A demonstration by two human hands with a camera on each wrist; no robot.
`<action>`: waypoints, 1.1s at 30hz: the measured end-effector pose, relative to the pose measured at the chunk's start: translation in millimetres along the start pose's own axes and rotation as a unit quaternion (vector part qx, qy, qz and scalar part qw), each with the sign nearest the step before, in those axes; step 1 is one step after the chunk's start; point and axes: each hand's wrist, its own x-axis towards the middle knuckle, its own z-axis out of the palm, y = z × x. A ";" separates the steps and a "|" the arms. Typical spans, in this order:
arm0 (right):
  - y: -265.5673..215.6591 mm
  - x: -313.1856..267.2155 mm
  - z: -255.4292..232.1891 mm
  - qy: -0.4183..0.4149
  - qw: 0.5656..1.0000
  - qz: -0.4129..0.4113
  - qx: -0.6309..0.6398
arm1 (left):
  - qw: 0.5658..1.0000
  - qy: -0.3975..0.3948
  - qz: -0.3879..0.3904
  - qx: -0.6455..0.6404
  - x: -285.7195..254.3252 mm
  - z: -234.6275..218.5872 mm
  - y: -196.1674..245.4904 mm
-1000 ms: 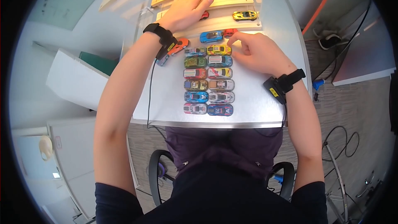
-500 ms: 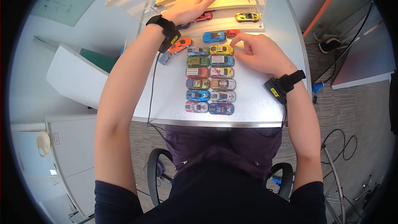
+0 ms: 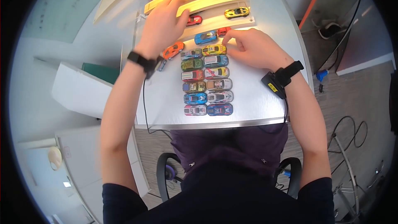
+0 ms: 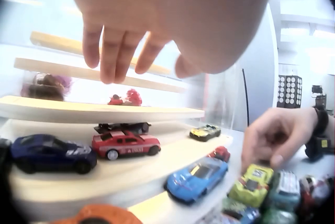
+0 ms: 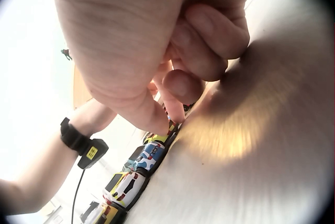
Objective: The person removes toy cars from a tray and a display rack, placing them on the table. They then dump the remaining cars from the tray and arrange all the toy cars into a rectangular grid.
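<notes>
My left hand [image 3: 163, 25] hovers in front of the wooden shelves, its fingers hanging loosely with nothing in them. Below it in the left wrist view, a dark blue toy car [image 4: 52, 153] and a red toy car [image 4: 125, 144] stand on the lowest shelf. My right hand [image 3: 259, 49] is at the far right end of the car rows. Its thumb and index finger straddle the end of a yellow toy car [image 3: 214, 49], pinching it; the other fingers curl under the palm. Beyond them sit a blue toy car [image 3: 206, 37] and a small red car [image 3: 224, 31].
Several toy cars form two columns on the white table [image 3: 257, 103]. An orange car [image 3: 173, 50] lies left of them, by my left wrist. A yellow-black car [image 3: 236, 13] stands on the lowest shelf [image 3: 215, 21]. Clear panels enclose the shelves. A cable [image 3: 144, 103] hangs from my left wristband.
My left hand has drawn back from the shelf board, towards me and to the left. My right hand stays at the yellow toy car.
</notes>
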 end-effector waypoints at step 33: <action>-19.4 2.2 -12.6 -0.054 0.996 0.064 -0.011 | 0.995 -0.080 -0.002 0.053 -44.8 27.2 32.4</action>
